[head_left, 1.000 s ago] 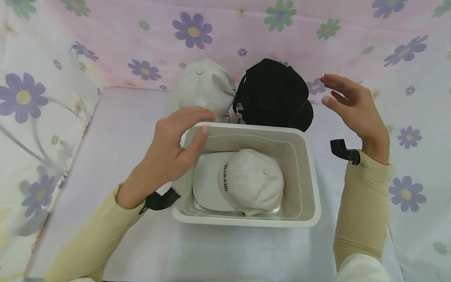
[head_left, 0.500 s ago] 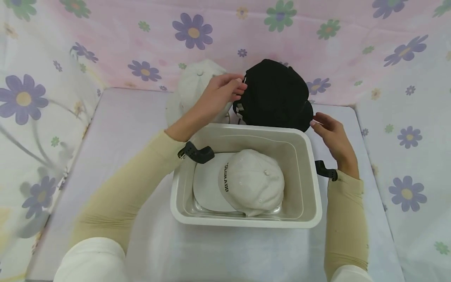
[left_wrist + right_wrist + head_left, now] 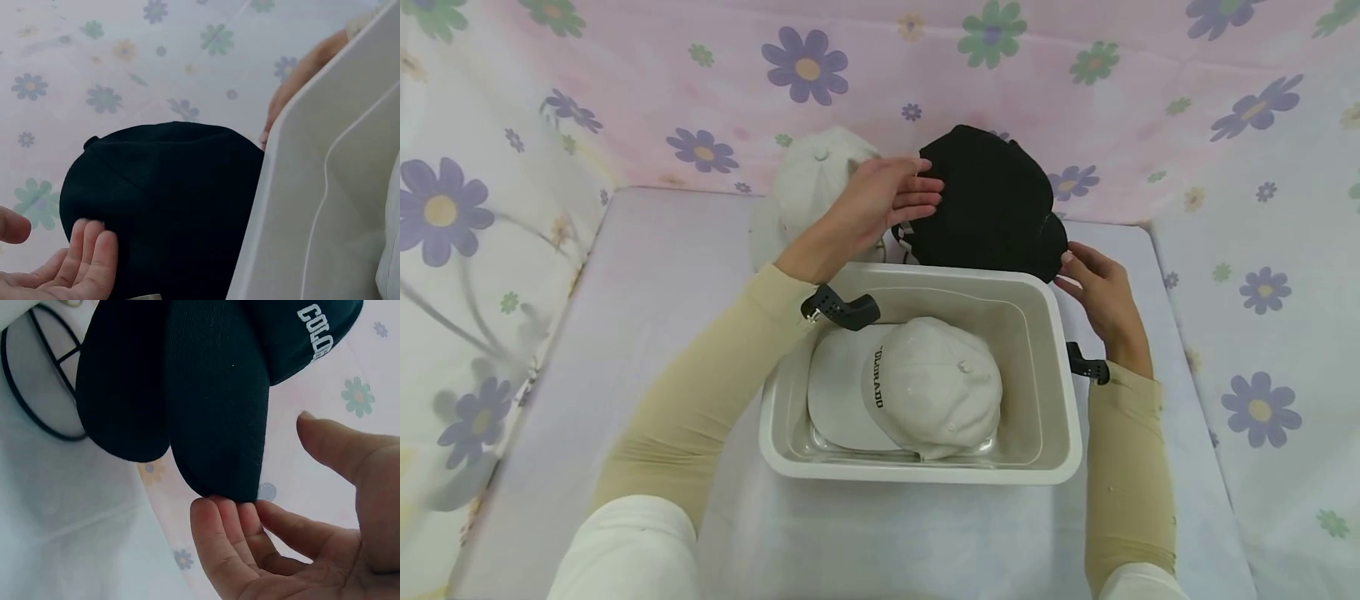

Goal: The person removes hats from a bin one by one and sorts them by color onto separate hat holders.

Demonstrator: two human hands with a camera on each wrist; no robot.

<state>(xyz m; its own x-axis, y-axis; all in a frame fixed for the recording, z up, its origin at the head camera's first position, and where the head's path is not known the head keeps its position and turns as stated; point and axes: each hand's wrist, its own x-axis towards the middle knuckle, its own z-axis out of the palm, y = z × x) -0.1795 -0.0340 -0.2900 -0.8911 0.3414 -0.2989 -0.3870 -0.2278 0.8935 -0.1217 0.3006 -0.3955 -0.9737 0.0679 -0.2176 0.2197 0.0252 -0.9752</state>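
Counting around one cream rectangular plastic bin (image 3: 917, 475), we have one lettered white cloth cap (image 3: 940, 392) inside, seemingly done; behind the bin, one off-white cloth cap (image 3: 808, 175) and at least one black cloth cap (image 3: 1000, 196) seemingly remain. Our left hand (image 3: 880, 197), fingers extended, flanks the latter; our right hand (image 3: 1105, 292), thumb apart, touches its brim (image 3: 219, 419).

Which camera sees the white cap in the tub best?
The head view, because the white round cloth cap shows nearly whole, letters included, inside the cream rectangular plastic tub. Left wrist: probably just its edge; right wrist: none.
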